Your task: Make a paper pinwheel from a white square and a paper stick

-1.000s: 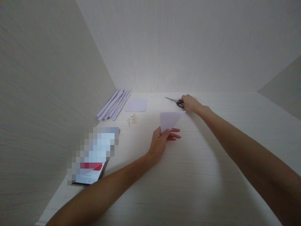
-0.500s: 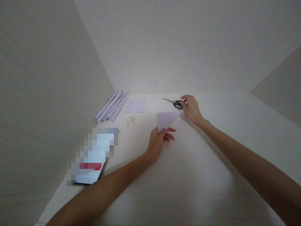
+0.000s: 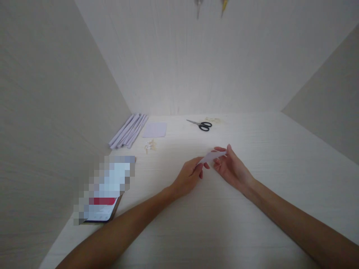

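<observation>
Both hands meet above the table (image 3: 252, 209), mid-front. Left hand (image 3: 187, 177) & right hand (image 3: 231, 169) each have a closed grip on one end of the white paper piece (image 3: 211, 156). Scissors (image 3: 202, 124) lie well behind, untouched.

- Black-handled scissors (image 3: 201, 124) lie flat on the bench (image 3: 252, 224), far from the viewer, near the back wall.
- A flat sheet of pale paper (image 3: 155, 129) lies left of the scissors.
- A bundle of rolled paper tubes (image 3: 127, 130) lies left of that sheet, against the left wall.
- A small heap of light clips (image 3: 149, 146) sits just near of the sheet.
- A phone (image 3: 102, 209) lies near the left edge.
</observation>
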Tool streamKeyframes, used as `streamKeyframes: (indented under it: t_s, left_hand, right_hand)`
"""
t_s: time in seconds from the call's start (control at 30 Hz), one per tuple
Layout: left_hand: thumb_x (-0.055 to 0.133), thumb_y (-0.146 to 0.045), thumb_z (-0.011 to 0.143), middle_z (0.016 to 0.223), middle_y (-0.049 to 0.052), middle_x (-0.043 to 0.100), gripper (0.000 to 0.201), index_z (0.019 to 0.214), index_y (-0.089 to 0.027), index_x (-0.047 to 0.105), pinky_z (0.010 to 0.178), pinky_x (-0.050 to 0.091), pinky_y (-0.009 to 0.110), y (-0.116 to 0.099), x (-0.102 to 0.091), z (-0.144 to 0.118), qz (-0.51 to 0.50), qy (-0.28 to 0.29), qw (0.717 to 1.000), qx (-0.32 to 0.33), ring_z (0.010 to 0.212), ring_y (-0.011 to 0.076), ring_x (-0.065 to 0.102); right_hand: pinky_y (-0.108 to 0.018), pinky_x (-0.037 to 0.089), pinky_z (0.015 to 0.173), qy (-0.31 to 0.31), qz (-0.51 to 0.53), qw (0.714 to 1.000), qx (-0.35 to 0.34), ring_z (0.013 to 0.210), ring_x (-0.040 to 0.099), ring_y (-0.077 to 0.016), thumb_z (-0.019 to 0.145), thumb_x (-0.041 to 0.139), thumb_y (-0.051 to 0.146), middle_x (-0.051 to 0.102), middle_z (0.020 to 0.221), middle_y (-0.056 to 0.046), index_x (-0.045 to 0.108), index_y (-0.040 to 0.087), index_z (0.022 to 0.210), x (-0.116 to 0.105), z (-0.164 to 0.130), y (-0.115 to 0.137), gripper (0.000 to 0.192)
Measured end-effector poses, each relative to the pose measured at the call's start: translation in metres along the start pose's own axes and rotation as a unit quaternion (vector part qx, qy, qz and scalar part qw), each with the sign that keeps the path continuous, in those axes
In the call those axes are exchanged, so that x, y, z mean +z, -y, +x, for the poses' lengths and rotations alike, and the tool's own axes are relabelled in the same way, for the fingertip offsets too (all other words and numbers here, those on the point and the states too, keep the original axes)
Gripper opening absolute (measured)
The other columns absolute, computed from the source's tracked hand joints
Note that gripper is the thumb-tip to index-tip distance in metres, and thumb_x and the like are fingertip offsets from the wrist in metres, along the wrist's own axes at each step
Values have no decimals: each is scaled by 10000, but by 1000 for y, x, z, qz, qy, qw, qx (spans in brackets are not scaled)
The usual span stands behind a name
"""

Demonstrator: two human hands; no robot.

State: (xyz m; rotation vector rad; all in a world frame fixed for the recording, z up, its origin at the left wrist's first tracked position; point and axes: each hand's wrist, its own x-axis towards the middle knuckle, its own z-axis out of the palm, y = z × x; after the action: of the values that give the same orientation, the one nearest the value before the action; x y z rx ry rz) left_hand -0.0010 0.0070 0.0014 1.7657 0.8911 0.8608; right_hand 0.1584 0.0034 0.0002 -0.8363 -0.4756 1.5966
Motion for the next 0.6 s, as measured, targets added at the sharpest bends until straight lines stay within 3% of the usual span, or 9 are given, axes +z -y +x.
streamKeyframes:
  t_s: [0.17,0.33,0.47,0.6]
  left_hand:
    - [303,-280,844,533,-34,403,277,823,-173,558,528,310,218,-5,-2,0,22,67,997,16,504,103,382]
    - [398,-355,808,671,7,499,290,965,-171,559,599,333,230,-3,-3,2,-2,87,996,33,625,132,436]
    - [472,-523,716,715,23,511,519,1087,-164,524,597,336,237,3,-4,2,-56,101,993,34,637,141,425]
    - [344,-625,719,674,20,475,631,1102,-154,516,538,313,225,4,-4,1,-94,108,989,23,583,125,380]
  right_hand:
    - [-189,435,479,18,-19,999,-39,482,466,-56,688,589,465,558,661,35,608,211,657,0,-1,0,257]
    - [-194,438,513,6,-24,998,-53,537,491,-61,629,651,451,562,660,41,602,203,601,0,2,-1,254]
    - [-219,452,567,13,-21,999,-47,573,509,-80,619,658,447,562,660,33,613,202,608,-1,3,-3,249]
    - [-229,446,573,18,-26,998,-49,579,517,-83,633,648,446,570,669,35,609,208,611,-2,3,-2,243]
